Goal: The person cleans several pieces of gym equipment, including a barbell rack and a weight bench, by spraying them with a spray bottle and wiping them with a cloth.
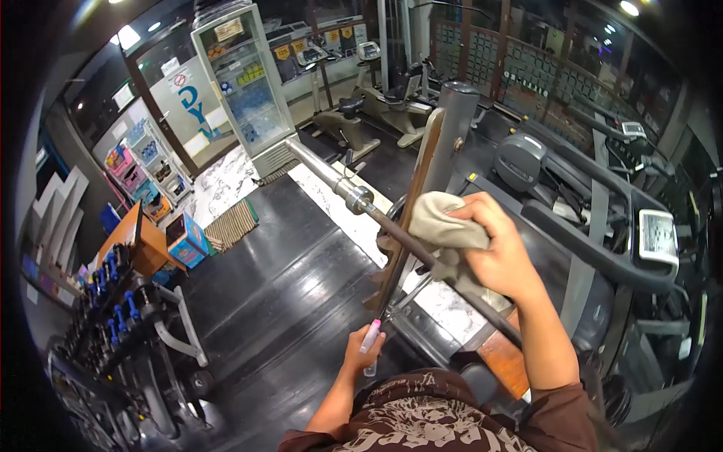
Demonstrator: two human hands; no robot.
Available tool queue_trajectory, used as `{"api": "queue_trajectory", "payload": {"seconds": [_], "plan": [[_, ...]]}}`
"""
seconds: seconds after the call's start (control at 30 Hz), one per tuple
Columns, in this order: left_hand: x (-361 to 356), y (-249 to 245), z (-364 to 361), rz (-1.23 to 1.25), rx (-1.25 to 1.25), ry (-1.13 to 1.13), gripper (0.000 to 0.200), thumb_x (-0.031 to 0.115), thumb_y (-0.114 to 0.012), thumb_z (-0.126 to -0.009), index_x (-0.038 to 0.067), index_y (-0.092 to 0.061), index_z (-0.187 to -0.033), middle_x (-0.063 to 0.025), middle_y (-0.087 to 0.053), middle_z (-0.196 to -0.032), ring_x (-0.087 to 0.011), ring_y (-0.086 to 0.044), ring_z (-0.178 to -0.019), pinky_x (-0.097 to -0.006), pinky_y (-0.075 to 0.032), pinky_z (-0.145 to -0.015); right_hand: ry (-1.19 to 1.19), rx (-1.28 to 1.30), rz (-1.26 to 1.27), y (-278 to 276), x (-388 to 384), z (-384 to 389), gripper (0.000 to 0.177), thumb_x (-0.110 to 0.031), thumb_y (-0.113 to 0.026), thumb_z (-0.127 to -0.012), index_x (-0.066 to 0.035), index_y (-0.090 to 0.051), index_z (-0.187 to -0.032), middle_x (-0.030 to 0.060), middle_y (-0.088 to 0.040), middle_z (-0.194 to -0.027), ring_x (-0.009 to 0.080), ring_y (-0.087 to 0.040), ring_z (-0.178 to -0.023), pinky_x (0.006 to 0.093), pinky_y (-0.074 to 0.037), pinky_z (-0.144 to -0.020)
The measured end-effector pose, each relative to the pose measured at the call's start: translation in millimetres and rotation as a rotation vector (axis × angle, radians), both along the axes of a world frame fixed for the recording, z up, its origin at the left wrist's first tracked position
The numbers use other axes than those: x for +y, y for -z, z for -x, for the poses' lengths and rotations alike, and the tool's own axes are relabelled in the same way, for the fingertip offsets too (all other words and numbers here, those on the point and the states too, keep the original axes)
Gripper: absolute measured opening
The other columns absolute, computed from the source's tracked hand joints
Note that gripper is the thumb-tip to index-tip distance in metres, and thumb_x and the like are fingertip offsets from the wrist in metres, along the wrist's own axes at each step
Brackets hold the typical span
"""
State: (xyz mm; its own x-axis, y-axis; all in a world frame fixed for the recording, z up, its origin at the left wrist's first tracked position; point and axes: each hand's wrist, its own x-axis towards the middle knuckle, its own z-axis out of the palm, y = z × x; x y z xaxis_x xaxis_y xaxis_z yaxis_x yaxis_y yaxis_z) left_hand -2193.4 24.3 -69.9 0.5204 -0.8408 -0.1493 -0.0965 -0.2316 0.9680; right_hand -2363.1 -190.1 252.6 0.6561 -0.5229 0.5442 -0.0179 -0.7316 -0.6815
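My right hand [493, 245] is closed on a beige cloth [440, 218], which lies against the side of a grey upright post [452, 143] and hangs down over a barbell [403, 237]. The bar runs diagonally past the post, its silver sleeve [324, 172] pointing to the upper left. Along the post is a brown notched strip [388, 279]. Lower down, my left hand [364, 348] is wrapped round a small clear bottle [370, 337] with a pink top, below the notched strip.
A glass-door fridge [245, 83] and exercise bikes [350, 120] stand at the back. Treadmills [602, 226] are on the right. At the left are a dumbbell rack [169, 324], a wooden desk [135, 241], a blue box [188, 239] and a striped mat [232, 226].
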Motion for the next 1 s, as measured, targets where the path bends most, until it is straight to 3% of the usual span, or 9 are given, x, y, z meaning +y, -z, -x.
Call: {"api": "queue_trajectory", "payload": {"seconds": [0.17,0.3,0.37,0.47,0.53,0.73,0.9,0.97,1.0], "plan": [[42,-9,-22,0.012,-0.02,0.072,0.02,0.018,-0.069,-0.093,0.003,-0.059,-0.083,-0.003,-0.06,-0.06,-0.0118,-0.06,-0.05,-0.0294,-0.046,-0.048,-0.179,0.26,-0.117,84,38,-8,0.044,0.005,-0.063,-0.076,-0.004,-0.062,-0.119,0.0135,-0.061,-0.115,0.0289,-0.06,-0.111,0.0361,-0.046,-0.1],[82,-13,-44,0.03,0.05,0.056,0.019,0.016,-0.07,-0.092,0.002,-0.061,-0.084,-0.0031,-0.061,-0.061,-0.0115,-0.06,-0.05,-0.0284,-0.046,-0.048,-0.081,0.517,-0.81,254,56,12,0.04,-0.003,-0.062,-0.089,-0.005,-0.06,-0.129,0.0121,-0.063,-0.129,0.0283,-0.057,-0.124,0.0386,-0.044,-0.105],[105,-17,-53,0.002,0.079,0.002,0.018,0.016,-0.071,-0.091,0.002,-0.061,-0.084,-0.0033,-0.061,-0.062,-0.0113,-0.06,-0.05,-0.0281,-0.046,-0.047,0.13,0.24,-1.528,370,64,27,0.036,-0.009,-0.058,-0.097,-0.005,-0.056,-0.133,0.0139,-0.062,-0.128,0.0291,-0.058,-0.119,0.0436,-0.047,-0.102],[139,-12,-65,-0.035,0.047,-0.066,0.018,0.015,-0.071,-0.091,0.001,-0.061,-0.085,-0.0041,-0.061,-0.064,-0.0129,-0.061,-0.05,-0.0288,-0.047,-0.047,0.35,0.012,-1.952,504,56,34,0.03,-0.012,-0.053,-0.101,-0.005,-0.057,-0.13,0.0165,-0.063,-0.125,0.0325,-0.062,-0.112,0.0505,-0.051,-0.094],[156,-11,-72,-0.041,0.073,-0.115,0.017,0.013,-0.071,-0.091,0.001,-0.061,-0.085,-0.0043,-0.061,-0.065,-0.0142,-0.061,-0.05,-0.0291,-0.047,-0.047,0.426,-0.089,-1.912,537,46,3,0.029,-0.013,-0.051,-0.101,-0.003,-0.057,-0.128,0.0187,-0.062,-0.125,0.0341,-0.064,-0.108,0.0532,-0.053,-0.091],[161,-33,-75,0.004,0.056,-0.208,0.016,0.011,-0.07,-0.091,0.002,-0.059,-0.086,-0.0038,-0.06,-0.065,-0.0143,-0.061,-0.05,-0.0293,-0.048,-0.048,0.479,-0.476,-1.976,472,4,-114,0.03,-0.027,-0.056,-0.101,-0.005,-0.06,-0.12,0.0156,-0.066,-0.116,0.0343,-0.065,-0.103,0.0541,-0.054,-0.088],[158,-38,-78,-0.007,0.054,-0.27,0.014,0.009,-0.069,-0.09,0.002,-0.058,-0.086,-0.0052,-0.061,-0.065,-0.0155,-0.061,-0.05,-0.0302,-0.049,-0.049,0.501,-0.459,-2.006,430,-61,-152,0.026,-0.015,-0.045,-0.097,-0.005,-0.057,-0.118,0.0189,-0.064,-0.111,0.0383,-0.063,-0.1,0.0596,-0.052,-0.089],[151,-37,-80,0.007,0.062,-0.276,0.012,0.004,-0.067,-0.09,0.002,-0.057,-0.085,-0.0063,-0.061,-0.068,-0.0164,-0.061,-0.05,-0.0308,-0.05,-0.049,0.553,-0.553,-1.771,423,-71,-138,0.033,-0.039,-0.055,-0.098,-0.008,-0.058,-0.11,0.0178,-0.065,-0.102,0.0359,-0.065,-0.084,0.0541,-0.053,-0.082],[146,-34,-81,0.008,0.074,-0.29,0.012,0.006,-0.068,-0.09,0.002,-0.057,-0.086,-0.0059,-0.061,-0.066,-0.0161,-0.061,-0.05,-0.0305,-0.049,-0.049,0.13,-0.671,-1.761,371,-56,-110,0.028,-0.038,-0.06,-0.097,-0.011,-0.059,-0.106,0.0125,-0.065,-0.096,0.0302,-0.065,-0.083,0.0451,-0.053,-0.08]]}}
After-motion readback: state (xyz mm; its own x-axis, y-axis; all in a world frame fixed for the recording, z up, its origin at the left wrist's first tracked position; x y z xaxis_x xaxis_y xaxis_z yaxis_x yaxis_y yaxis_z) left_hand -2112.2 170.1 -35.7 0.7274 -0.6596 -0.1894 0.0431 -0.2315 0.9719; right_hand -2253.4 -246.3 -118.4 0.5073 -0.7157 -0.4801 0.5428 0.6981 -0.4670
